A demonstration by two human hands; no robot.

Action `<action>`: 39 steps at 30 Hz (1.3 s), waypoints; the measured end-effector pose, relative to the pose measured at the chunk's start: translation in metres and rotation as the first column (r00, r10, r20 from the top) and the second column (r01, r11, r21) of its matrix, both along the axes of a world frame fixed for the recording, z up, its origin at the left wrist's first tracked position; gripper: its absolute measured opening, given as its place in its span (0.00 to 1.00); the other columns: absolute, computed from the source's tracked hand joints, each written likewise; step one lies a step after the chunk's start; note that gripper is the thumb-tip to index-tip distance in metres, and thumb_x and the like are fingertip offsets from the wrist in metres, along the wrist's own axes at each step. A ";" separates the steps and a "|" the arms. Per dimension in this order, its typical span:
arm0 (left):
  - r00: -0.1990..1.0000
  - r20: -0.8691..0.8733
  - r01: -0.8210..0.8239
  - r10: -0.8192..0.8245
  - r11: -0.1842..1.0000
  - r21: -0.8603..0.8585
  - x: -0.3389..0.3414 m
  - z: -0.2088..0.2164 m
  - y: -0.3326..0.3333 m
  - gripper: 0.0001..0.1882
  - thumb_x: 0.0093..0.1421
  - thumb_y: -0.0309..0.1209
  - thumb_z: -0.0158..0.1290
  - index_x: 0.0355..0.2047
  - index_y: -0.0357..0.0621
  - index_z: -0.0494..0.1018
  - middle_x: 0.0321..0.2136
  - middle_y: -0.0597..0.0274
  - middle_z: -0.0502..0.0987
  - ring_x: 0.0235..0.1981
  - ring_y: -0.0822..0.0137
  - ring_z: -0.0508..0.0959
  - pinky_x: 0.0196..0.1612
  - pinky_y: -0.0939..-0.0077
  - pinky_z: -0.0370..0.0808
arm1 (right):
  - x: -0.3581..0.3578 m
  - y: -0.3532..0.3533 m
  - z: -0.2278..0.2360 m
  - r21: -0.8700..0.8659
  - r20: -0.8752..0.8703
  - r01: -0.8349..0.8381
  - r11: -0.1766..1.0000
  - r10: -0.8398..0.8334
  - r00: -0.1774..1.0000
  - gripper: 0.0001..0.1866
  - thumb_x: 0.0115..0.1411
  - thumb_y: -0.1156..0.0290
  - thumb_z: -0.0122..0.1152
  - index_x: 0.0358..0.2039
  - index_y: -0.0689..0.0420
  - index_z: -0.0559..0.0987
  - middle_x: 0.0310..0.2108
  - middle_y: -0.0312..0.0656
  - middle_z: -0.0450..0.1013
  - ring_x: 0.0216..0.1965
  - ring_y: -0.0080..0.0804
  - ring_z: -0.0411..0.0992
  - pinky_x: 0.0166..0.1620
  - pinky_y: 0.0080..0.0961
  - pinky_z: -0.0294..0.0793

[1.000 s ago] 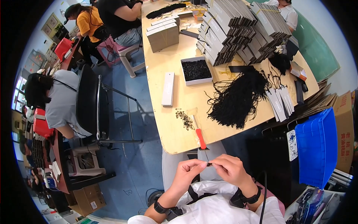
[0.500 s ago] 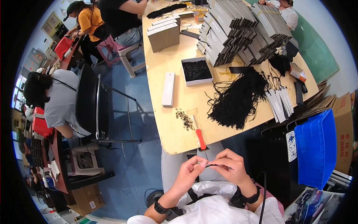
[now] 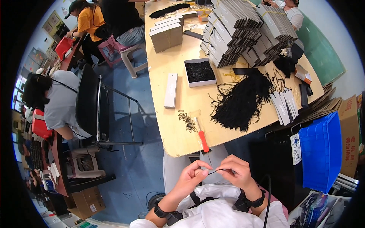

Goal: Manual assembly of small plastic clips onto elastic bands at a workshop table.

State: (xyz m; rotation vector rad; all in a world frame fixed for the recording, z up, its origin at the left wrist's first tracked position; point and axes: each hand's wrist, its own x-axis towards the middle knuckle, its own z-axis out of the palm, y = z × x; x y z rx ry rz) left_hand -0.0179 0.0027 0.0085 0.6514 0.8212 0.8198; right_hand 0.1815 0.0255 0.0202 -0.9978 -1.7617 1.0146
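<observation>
Your left hand [image 3: 191, 175] and right hand [image 3: 235, 173] pinch a thin black cord [image 3: 217, 171] below the desk's [image 3: 178, 144] near edge; light and limp, so grip near its ends.

thin black cord [image 3: 216, 172], short and level, stretched between both hands' fingertips.

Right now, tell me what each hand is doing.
Left hand: fingers pinched shut on one end of a thin black cord.
Right hand: closed on the other end of the same cord.
</observation>
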 end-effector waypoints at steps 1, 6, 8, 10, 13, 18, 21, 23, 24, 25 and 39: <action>1.000 -0.006 0.017 -0.017 1.000 0.026 0.000 -0.001 0.000 0.08 0.66 0.33 0.48 0.41 0.42 0.70 0.18 0.81 0.61 0.19 0.88 0.53 0.23 0.88 0.48 | 0.000 0.001 0.001 0.022 0.011 -0.009 1.000 0.009 1.000 0.08 0.48 0.82 0.67 0.30 0.61 0.81 0.27 0.38 0.72 0.19 0.19 0.64 0.20 0.15 0.61; 0.998 -0.040 0.047 -0.044 0.996 0.077 -0.002 -0.005 -0.003 0.10 0.67 0.33 0.46 0.43 0.40 0.70 0.20 0.77 0.63 0.20 0.85 0.57 0.25 0.89 0.54 | 0.002 0.008 0.008 0.124 0.010 0.005 0.992 -0.007 1.000 0.08 0.47 0.82 0.67 0.30 0.62 0.81 0.27 0.39 0.72 0.20 0.21 0.66 0.21 0.16 0.62; 0.991 -0.130 0.026 -0.003 0.983 0.179 -0.004 -0.004 -0.004 0.11 0.67 0.30 0.46 0.44 0.37 0.70 0.27 0.69 0.73 0.25 0.81 0.70 0.31 0.89 0.67 | 0.007 0.009 0.012 0.105 0.027 0.032 0.994 -0.035 0.999 0.07 0.48 0.83 0.67 0.30 0.62 0.81 0.26 0.39 0.73 0.21 0.20 0.66 0.22 0.15 0.63; 0.984 -0.177 0.025 0.010 0.980 0.197 -0.010 -0.003 -0.004 0.11 0.65 0.28 0.47 0.45 0.36 0.71 0.31 0.65 0.76 0.30 0.78 0.74 0.35 0.87 0.70 | 0.013 0.007 0.012 0.057 0.038 0.051 0.997 -0.054 0.998 0.07 0.48 0.84 0.66 0.30 0.62 0.81 0.26 0.39 0.73 0.21 0.20 0.66 0.22 0.15 0.63; 0.948 -0.316 0.031 0.036 0.978 0.205 -0.021 -0.004 -0.007 0.12 0.63 0.25 0.51 0.46 0.35 0.71 0.35 0.60 0.79 0.37 0.74 0.78 0.40 0.83 0.74 | 0.017 0.007 0.008 0.009 0.018 0.081 0.997 -0.082 0.997 0.07 0.48 0.85 0.65 0.30 0.62 0.81 0.26 0.39 0.73 0.21 0.19 0.66 0.23 0.13 0.63; 0.866 -0.486 0.018 0.115 0.965 0.261 -0.027 0.001 -0.007 0.11 0.57 0.18 0.55 0.41 0.32 0.74 0.32 0.58 0.79 0.35 0.74 0.78 0.39 0.83 0.75 | 0.021 0.006 -0.001 -0.029 -0.045 0.109 0.994 -0.110 0.993 0.06 0.49 0.86 0.63 0.29 0.62 0.80 0.26 0.39 0.73 0.21 0.18 0.67 0.23 0.13 0.63; 0.943 -0.263 -0.157 0.202 0.970 0.184 -0.027 -0.006 -0.009 0.10 0.58 0.22 0.56 0.41 0.35 0.72 0.29 0.62 0.78 0.32 0.74 0.78 0.41 0.79 0.74 | 0.022 0.005 -0.008 -0.080 -0.077 0.097 0.992 -0.103 0.992 0.05 0.50 0.85 0.63 0.29 0.63 0.79 0.26 0.39 0.73 0.22 0.19 0.68 0.24 0.13 0.64; 0.922 0.278 -0.213 0.269 0.953 -0.215 -0.024 -0.002 -0.008 0.09 0.60 0.26 0.54 0.41 0.39 0.70 0.22 0.69 0.72 0.25 0.77 0.74 0.45 0.75 0.72 | 0.021 0.003 -0.014 -0.166 -0.122 0.050 0.985 -0.071 0.990 0.04 0.52 0.84 0.62 0.29 0.64 0.79 0.27 0.40 0.73 0.24 0.19 0.69 0.25 0.13 0.66; 0.923 0.279 -0.211 0.266 0.954 -0.212 -0.022 -0.002 -0.008 0.09 0.60 0.26 0.54 0.41 0.39 0.70 0.22 0.69 0.72 0.25 0.77 0.74 0.45 0.75 0.72 | 0.020 0.001 -0.016 -0.162 -0.122 0.052 0.985 -0.073 0.990 0.04 0.52 0.84 0.62 0.29 0.64 0.79 0.27 0.40 0.73 0.24 0.19 0.69 0.25 0.13 0.66; 0.845 0.459 -0.174 0.277 0.951 -0.254 -0.021 -0.003 -0.008 0.09 0.61 0.28 0.53 0.41 0.40 0.69 0.19 0.71 0.68 0.21 0.78 0.70 0.44 0.74 0.71 | 0.018 -0.001 -0.019 -0.199 -0.165 0.040 0.979 -0.073 0.984 0.04 0.52 0.84 0.61 0.29 0.64 0.79 0.28 0.41 0.73 0.24 0.19 0.69 0.24 0.13 0.66; 0.997 -0.079 0.017 -0.020 0.999 -0.039 -0.041 0.001 -0.008 0.09 0.63 0.30 0.51 0.43 0.41 0.70 0.14 0.78 0.62 0.17 0.84 0.61 0.27 0.85 0.62 | 0.032 -0.006 -0.022 -0.247 -0.172 -0.073 0.966 0.030 0.985 0.03 0.52 0.86 0.61 0.28 0.67 0.78 0.28 0.41 0.72 0.20 0.17 0.68 0.20 0.11 0.65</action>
